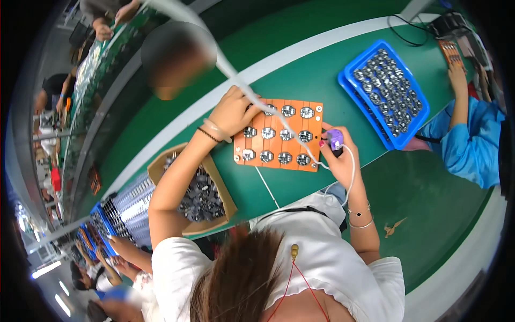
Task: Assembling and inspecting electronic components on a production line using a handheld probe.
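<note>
An orange board (277, 147) lies on the green table with rows of small round metal-and-black parts on it. My left hand (233, 111) is closed at its far left corner, fingers bent over the edge, covering that corner and part of a metal part. Just off the board's right edge, my right hand (345, 167) is wrapped round a purple and black handheld tool (335, 139). A white cord (352, 161) hangs by that hand. The tool's working end is hard to make out.
Right of the board stand stacked blue trays (399, 140) full of metal parts. A cardboard box (228, 197) of dark parts sits by my left forearm, beside grey stacked trays (134, 206). A pale blurred cable (228, 67) crosses the view. A co-worker's blue sleeve (472, 145) is at right.
</note>
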Motion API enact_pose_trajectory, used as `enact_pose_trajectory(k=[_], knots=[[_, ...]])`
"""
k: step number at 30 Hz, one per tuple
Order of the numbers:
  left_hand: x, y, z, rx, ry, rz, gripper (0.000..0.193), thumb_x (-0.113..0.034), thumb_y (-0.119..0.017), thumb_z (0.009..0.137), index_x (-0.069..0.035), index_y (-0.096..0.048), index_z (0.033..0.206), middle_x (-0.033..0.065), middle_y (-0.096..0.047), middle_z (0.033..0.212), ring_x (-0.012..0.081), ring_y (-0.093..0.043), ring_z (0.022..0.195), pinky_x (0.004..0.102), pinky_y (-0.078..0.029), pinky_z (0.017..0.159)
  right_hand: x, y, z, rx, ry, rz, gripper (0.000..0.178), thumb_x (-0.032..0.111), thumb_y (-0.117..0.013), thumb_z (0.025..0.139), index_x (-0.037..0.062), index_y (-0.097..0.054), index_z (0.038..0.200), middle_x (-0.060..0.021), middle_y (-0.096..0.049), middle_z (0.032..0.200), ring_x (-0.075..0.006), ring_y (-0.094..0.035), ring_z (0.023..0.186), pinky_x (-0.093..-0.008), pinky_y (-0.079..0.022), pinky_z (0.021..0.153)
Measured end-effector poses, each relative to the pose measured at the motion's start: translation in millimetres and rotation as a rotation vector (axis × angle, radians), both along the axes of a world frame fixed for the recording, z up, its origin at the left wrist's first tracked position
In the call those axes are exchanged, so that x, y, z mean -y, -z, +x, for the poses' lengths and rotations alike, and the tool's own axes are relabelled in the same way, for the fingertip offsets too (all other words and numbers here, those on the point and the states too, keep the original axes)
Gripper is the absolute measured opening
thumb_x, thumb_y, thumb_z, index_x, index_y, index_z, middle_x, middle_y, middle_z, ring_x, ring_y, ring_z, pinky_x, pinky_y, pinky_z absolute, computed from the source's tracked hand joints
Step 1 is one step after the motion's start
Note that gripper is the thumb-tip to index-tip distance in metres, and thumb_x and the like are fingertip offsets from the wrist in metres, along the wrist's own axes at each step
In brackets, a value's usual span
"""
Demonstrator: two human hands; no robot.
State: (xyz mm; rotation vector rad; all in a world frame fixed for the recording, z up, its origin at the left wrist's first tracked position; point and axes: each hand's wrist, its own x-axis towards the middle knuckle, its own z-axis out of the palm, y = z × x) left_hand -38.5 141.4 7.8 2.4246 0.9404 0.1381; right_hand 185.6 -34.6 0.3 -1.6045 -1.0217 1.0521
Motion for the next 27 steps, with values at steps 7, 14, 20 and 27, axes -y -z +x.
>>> enact_pose_trajectory(k=[7, 14, 20, 27], knots=[[59, -2, -37, -0.047, -0.145, 0.023, 0.036, -0.026, -0.056, 0.086, 0.001, -0.058, 0.110, 0.0137, -0.052, 0.099, 0.0306, -0.048, 0.091, 0.0368, -0.041, 0.084, 8, 10, -5, -0.032, -0.157, 0.030, 0.018, -0.005, -0.056, 0.081, -0.0014, -0.048, 0.097, -0.0227, -0.053, 0.124, -0.0198, -0.057, 0.104, -0.0300, -0.046, 0.086], [71, 0, -40, -0.064, -0.168, -0.050, 0.045, -0.027, -0.062, 0.083, 0.000, -0.052, 0.118, 0.0158, -0.050, 0.107, 0.0335, -0.048, 0.095, 0.0388, -0.041, 0.088, 8, 17, 3, -0.124, -0.195, -0.050, 0.020, -0.005, -0.056, 0.083, -0.0026, -0.047, 0.100, -0.0231, -0.051, 0.124, -0.0206, -0.056, 0.105, -0.0309, -0.047, 0.089], [119, -23, -39, 0.204, -0.495, -0.371, 0.082, -0.023, -0.067, 0.082, -0.001, -0.016, 0.143, 0.0239, -0.024, 0.143, 0.0361, -0.026, 0.133, 0.0415, -0.028, 0.106, 36, 5, 4, -0.166, -0.130, -0.199, 0.022, 0.000, -0.059, 0.083, -0.0027, -0.047, 0.102, -0.0183, -0.055, 0.120, -0.0162, -0.055, 0.101, -0.0291, -0.048, 0.084], [161, -18, -25, 0.646, -0.964, -0.714, 0.062, -0.020, -0.048, 0.095, -0.001, -0.014, 0.143, 0.0211, -0.027, 0.144, 0.0252, -0.034, 0.130, 0.0351, -0.029, 0.105, 42, 7, -12, -0.158, -0.031, -0.175, 0.022, 0.004, -0.064, 0.081, 0.0004, -0.050, 0.098, -0.0125, -0.062, 0.113, -0.0101, -0.058, 0.082, -0.0263, -0.047, 0.075]])
